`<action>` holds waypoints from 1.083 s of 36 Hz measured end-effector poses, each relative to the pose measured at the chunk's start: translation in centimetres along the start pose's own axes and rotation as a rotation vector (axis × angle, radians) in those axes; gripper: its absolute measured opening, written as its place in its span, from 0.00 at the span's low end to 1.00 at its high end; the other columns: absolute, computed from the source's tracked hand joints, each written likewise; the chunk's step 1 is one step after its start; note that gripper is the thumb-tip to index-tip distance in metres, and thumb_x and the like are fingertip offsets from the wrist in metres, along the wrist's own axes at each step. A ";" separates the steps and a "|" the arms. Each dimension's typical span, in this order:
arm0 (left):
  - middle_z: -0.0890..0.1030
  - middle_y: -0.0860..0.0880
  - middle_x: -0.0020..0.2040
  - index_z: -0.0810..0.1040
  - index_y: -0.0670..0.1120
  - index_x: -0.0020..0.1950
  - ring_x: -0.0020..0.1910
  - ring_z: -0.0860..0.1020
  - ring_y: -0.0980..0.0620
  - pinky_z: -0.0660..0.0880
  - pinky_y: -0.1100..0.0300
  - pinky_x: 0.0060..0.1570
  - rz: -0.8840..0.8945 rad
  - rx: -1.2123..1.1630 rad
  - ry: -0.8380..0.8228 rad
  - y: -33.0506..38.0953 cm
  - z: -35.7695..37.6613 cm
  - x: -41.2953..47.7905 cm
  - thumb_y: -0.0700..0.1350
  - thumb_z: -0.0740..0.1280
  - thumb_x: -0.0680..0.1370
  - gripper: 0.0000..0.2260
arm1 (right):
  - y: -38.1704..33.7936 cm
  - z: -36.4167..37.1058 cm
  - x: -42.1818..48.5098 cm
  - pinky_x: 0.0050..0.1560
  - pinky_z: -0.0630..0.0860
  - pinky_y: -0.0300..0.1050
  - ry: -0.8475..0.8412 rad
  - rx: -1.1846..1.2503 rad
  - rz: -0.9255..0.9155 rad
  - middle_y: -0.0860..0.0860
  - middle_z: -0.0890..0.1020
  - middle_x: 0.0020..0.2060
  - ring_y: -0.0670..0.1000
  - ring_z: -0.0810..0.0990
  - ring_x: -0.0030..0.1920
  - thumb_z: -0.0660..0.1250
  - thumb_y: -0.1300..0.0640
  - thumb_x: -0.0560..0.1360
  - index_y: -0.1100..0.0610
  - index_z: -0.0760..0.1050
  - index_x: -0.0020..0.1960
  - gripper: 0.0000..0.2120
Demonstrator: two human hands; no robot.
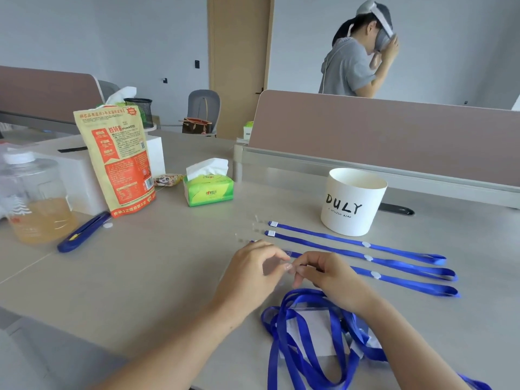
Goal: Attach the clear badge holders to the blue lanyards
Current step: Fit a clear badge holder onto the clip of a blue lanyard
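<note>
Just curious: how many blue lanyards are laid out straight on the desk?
3, side by side right of the hands: far lanyard by the white cup, middle lanyard, near lanyard. More lie tangled nearer, uncountable.

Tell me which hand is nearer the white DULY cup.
Right. The right hand lies below-left of the white DULY cup; the left hand sits farther left.

Blue lanyards (363, 250), white cup (351, 204) with black lettering, green tissue pack (208, 190)
</note>
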State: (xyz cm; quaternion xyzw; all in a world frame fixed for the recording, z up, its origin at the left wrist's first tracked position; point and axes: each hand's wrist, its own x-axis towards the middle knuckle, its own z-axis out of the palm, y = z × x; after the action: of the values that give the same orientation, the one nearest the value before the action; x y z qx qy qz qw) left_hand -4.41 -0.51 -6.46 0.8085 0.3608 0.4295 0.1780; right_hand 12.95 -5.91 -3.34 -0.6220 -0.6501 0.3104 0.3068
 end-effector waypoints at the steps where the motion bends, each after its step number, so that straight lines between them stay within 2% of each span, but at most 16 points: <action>1: 0.81 0.59 0.44 0.83 0.53 0.46 0.46 0.78 0.60 0.76 0.59 0.48 0.007 0.020 0.006 0.1 0.0 -0.1 0.50 0.70 0.74 0.03 | 0.1 0.0 0.0 0.53 0.77 0.42 0.001 -0.012 -0.004 0.49 0.86 0.41 0.44 0.82 0.45 0.62 0.59 0.80 0.53 0.82 0.47 0.10; 3: 0.82 0.59 0.44 0.83 0.53 0.45 0.45 0.78 0.60 0.77 0.59 0.47 0.029 0.068 0.014 0.2 0.0 -0.3 0.52 0.69 0.73 0.06 | 0.2 0.1 0.0 0.58 0.77 0.47 0.004 -0.030 -0.006 0.48 0.86 0.41 0.50 0.82 0.48 0.63 0.58 0.79 0.51 0.82 0.46 0.09; 6: 0.84 0.58 0.45 0.85 0.52 0.47 0.45 0.80 0.59 0.78 0.60 0.47 0.039 0.142 0.020 0.3 0.0 -0.6 0.58 0.66 0.72 0.14 | 0.1 0.4 0.0 0.56 0.78 0.50 0.044 -0.043 0.004 0.48 0.86 0.39 0.50 0.82 0.45 0.64 0.57 0.79 0.51 0.82 0.45 0.09; 9: 0.86 0.57 0.45 0.87 0.50 0.46 0.44 0.82 0.59 0.80 0.59 0.46 0.053 0.196 0.026 0.5 -0.1 -0.9 0.55 0.66 0.72 0.13 | -0.1 0.9 -0.1 0.53 0.79 0.52 0.082 -0.053 -0.002 0.47 0.86 0.38 0.54 0.82 0.42 0.64 0.56 0.79 0.50 0.82 0.45 0.09; 11: 0.86 0.56 0.42 0.87 0.50 0.45 0.43 0.82 0.58 0.80 0.59 0.43 0.052 0.214 0.026 0.6 -0.2 -1.0 0.53 0.67 0.72 0.11 | -0.2 1.1 -0.2 0.52 0.79 0.50 0.103 -0.062 -0.003 0.46 0.86 0.37 0.55 0.82 0.42 0.63 0.56 0.79 0.50 0.82 0.45 0.09; 15: 0.84 0.54 0.34 0.86 0.51 0.42 0.35 0.80 0.52 0.77 0.58 0.41 0.029 0.233 0.027 0.4 -0.2 -1.1 0.56 0.63 0.76 0.15 | -0.5 1.5 -0.4 0.49 0.81 0.47 0.138 -0.097 -0.026 0.42 0.85 0.37 0.53 0.82 0.42 0.62 0.57 0.80 0.49 0.81 0.46 0.10; 18: 0.80 0.51 0.28 0.85 0.50 0.40 0.30 0.75 0.49 0.70 0.65 0.38 0.011 0.275 0.033 0.5 -0.1 -1.2 0.57 0.61 0.77 0.17 | -0.6 1.7 -0.5 0.45 0.80 0.43 0.158 -0.143 -0.052 0.41 0.84 0.37 0.48 0.81 0.38 0.62 0.57 0.80 0.50 0.82 0.46 0.10; 20: 0.78 0.50 0.27 0.85 0.50 0.38 0.29 0.72 0.48 0.66 0.66 0.36 -0.008 0.296 0.042 0.5 -0.1 -1.2 0.58 0.60 0.77 0.19 | -0.7 1.8 -0.6 0.45 0.80 0.41 0.163 -0.167 -0.062 0.41 0.84 0.37 0.49 0.81 0.40 0.63 0.57 0.80 0.50 0.82 0.47 0.10; 23: 0.80 0.50 0.29 0.85 0.51 0.39 0.31 0.75 0.50 0.74 0.58 0.33 -0.025 0.274 0.029 0.4 0.0 -1.2 0.59 0.59 0.75 0.18 | -0.7 2.0 -0.7 0.44 0.79 0.37 0.181 -0.183 -0.081 0.40 0.83 0.37 0.47 0.81 0.40 0.63 0.59 0.79 0.50 0.83 0.47 0.11; 25: 0.80 0.50 0.29 0.84 0.50 0.38 0.31 0.76 0.50 0.75 0.55 0.30 -0.014 0.249 0.055 0.7 -0.1 -1.2 0.59 0.60 0.73 0.18 | -0.7 2.1 -0.7 0.42 0.78 0.36 0.203 -0.187 -0.109 0.41 0.83 0.38 0.46 0.80 0.38 0.63 0.59 0.79 0.50 0.83 0.47 0.11; 28: 0.82 0.51 0.30 0.83 0.48 0.36 0.30 0.79 0.50 0.76 0.55 0.29 0.038 0.195 0.137 1.4 -0.4 -1.3 0.56 0.62 0.71 0.15 | -0.7 2.2 -0.8 0.38 0.77 0.36 0.246 -0.181 -0.160 0.44 0.84 0.37 0.47 0.79 0.35 0.63 0.59 0.79 0.50 0.82 0.45 0.10; 32: 0.83 0.53 0.32 0.84 0.50 0.38 0.29 0.79 0.52 0.77 0.57 0.29 0.081 0.176 0.246 1.5 -0.5 -1.4 0.49 0.65 0.70 0.08 | -0.9 2.3 -0.9 0.44 0.81 0.37 0.272 -0.063 -0.192 0.44 0.85 0.40 0.44 0.82 0.41 0.65 0.60 0.78 0.50 0.83 0.47 0.09; 34: 0.84 0.54 0.34 0.84 0.50 0.40 0.30 0.79 0.52 0.77 0.58 0.30 0.094 0.154 0.275 1.5 -0.4 -1.4 0.48 0.66 0.70 0.07 | -1.0 2.3 -0.9 0.41 0.79 0.36 0.299 -0.074 -0.205 0.42 0.84 0.41 0.42 0.80 0.38 0.66 0.58 0.78 0.49 0.83 0.48 0.08; 36: 0.84 0.55 0.35 0.84 0.49 0.41 0.31 0.80 0.53 0.77 0.58 0.31 0.097 0.139 0.289 1.6 -0.5 -1.4 0.47 0.66 0.71 0.07 | -1.2 2.6 -1.0 0.33 0.72 0.33 0.328 -0.085 -0.210 0.38 0.80 0.34 0.43 0.73 0.30 0.65 0.57 0.78 0.49 0.82 0.47 0.08; 39: 0.85 0.55 0.37 0.83 0.48 0.39 0.32 0.82 0.55 0.77 0.59 0.31 0.095 0.110 0.312 1.8 -0.6 -1.3 0.47 0.66 0.70 0.06 | -1.5 3.0 -1.1 0.29 0.66 0.32 0.348 -0.051 -0.209 0.39 0.74 0.25 0.45 0.66 0.26 0.64 0.57 0.79 0.50 0.80 0.45 0.08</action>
State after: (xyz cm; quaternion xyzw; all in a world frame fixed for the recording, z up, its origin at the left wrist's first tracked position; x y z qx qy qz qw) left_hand -4.66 -2.69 -5.79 0.7565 0.3685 0.5375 0.0549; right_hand 9.69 -7.15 -4.10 -0.6031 -0.6559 0.1480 0.4291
